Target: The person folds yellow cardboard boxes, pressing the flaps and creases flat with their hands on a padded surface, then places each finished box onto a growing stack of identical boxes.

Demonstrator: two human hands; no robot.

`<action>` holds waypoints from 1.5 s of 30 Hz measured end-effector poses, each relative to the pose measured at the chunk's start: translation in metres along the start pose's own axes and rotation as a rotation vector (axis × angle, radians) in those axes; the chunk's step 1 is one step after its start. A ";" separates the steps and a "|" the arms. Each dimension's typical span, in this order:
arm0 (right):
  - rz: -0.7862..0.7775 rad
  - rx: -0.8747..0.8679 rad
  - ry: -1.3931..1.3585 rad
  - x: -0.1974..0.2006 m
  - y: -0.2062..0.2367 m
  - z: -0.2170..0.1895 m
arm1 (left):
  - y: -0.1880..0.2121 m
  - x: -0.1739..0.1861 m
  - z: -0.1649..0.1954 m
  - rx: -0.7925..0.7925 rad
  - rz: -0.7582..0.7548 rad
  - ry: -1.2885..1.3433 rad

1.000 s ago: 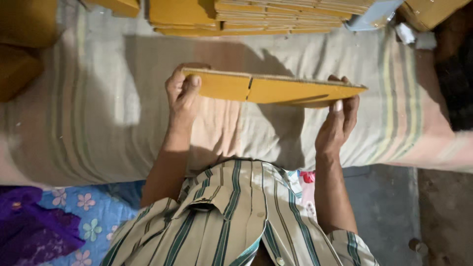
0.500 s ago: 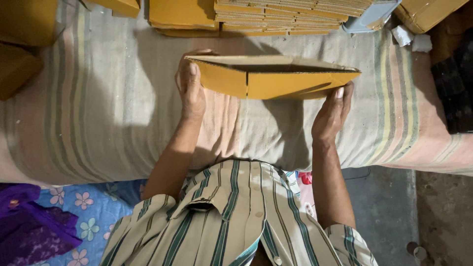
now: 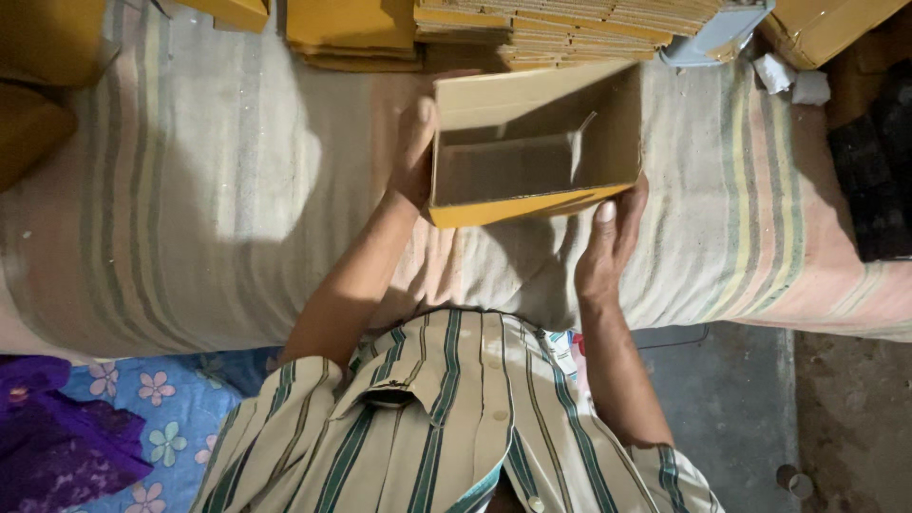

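Note:
I hold a yellow cardboard box (image 3: 532, 142) above a striped cloth surface, its open brown inside turned toward me. My left hand (image 3: 415, 152) grips the box's left side wall, fingers wrapped over the edge. My right hand (image 3: 608, 237) supports the lower right corner from beneath, thumb against the yellow outer face. An inner flap stands up inside the box on the right.
A stack of flat yellow cardboard blanks (image 3: 560, 28) lies at the far edge of the striped cloth (image 3: 190, 209). More yellow boxes (image 3: 826, 24) sit at the top right and at the left (image 3: 38, 85). A floral blue mat (image 3: 142, 427) and bare floor (image 3: 760, 399) lie below.
The flat folded cardboard has been opened up into a box shape and tilted so its hollow inside faces me. Both hands shifted with it, staying on its sides.

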State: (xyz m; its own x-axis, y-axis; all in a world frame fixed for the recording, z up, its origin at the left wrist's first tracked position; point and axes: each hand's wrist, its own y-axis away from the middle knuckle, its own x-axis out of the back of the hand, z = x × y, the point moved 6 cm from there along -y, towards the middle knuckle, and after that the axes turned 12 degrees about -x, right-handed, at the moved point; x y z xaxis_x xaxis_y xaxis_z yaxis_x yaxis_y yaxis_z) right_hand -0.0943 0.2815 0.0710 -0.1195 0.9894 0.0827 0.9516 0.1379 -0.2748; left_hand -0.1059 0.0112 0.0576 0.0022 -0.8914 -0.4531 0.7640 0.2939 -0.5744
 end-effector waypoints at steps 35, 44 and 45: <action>-0.077 0.177 0.025 0.010 -0.042 -0.020 | -0.006 -0.002 0.025 -0.143 -0.201 -0.561; -0.013 0.150 0.012 0.014 -0.045 -0.028 | -0.042 -0.009 0.026 0.147 -0.467 -1.032; -0.019 0.159 0.015 0.014 -0.045 -0.030 | -0.044 -0.011 0.027 0.151 -0.482 -1.046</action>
State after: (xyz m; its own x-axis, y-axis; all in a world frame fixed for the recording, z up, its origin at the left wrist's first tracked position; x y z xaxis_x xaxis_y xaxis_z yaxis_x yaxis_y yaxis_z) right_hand -0.1306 0.2880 0.1129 -0.1320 0.9858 0.1035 0.8922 0.1636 -0.4209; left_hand -0.1216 -0.0013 0.1063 0.1686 -0.7700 0.6154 0.8997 -0.1349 -0.4152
